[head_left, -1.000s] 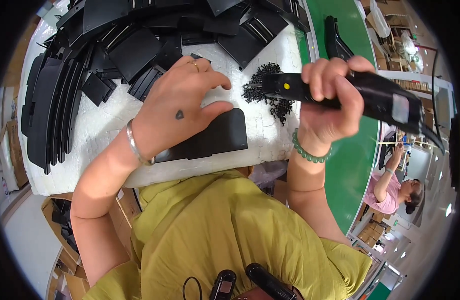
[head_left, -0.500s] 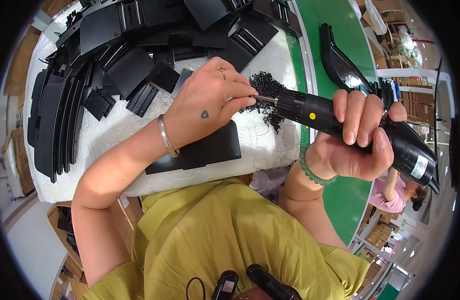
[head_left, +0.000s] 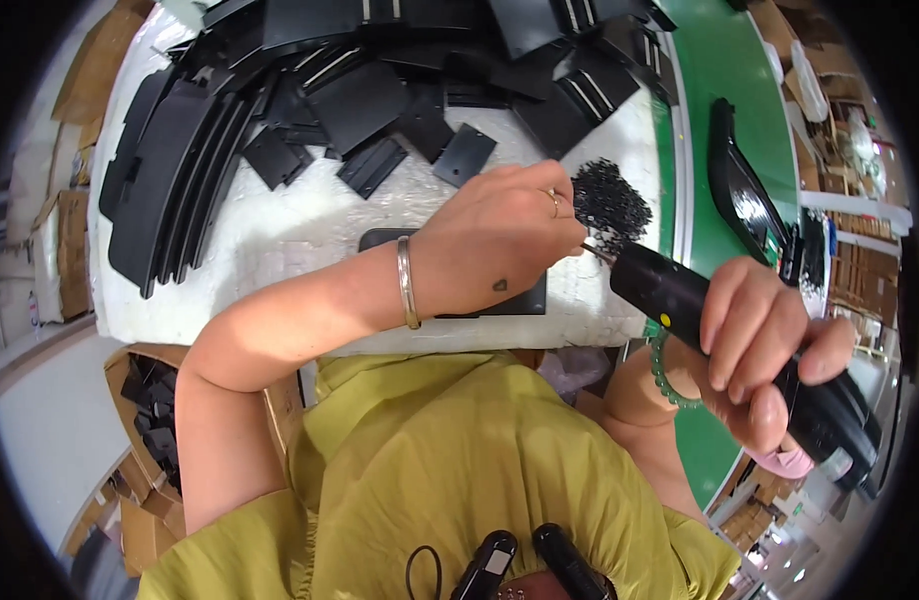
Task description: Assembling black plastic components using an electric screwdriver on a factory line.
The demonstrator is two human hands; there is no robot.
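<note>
And the person's left hand (head_left: 505, 230) is hovering over the near side of the white, padded worktop (head_left: 290, 255), its fingers curling and bunching right at the slim metal bit (head_left: 599, 252) of the black, cylindrical power screwdriver (head_left: 670, 300). The thumb is hiding, so there's no telling whether they're pinching a screw. The right hand (head_left: 755, 345) is wrapping firmly around the tool's body, out past the worktop's right edge, its wrist bending so the bit is pointing up and leftward at the other hand. The step in hand is apparently matching bit to fingertips, and the next move is probably calling for a steady line between them. Just beside, the loose heap of small black screws (head_left: 612, 200) is sitting near the right edge, while the flat, black, round-cornered panel (head_left: 525, 300) is lying close to the near edge, partly hidden beneath the left hand.
</note>
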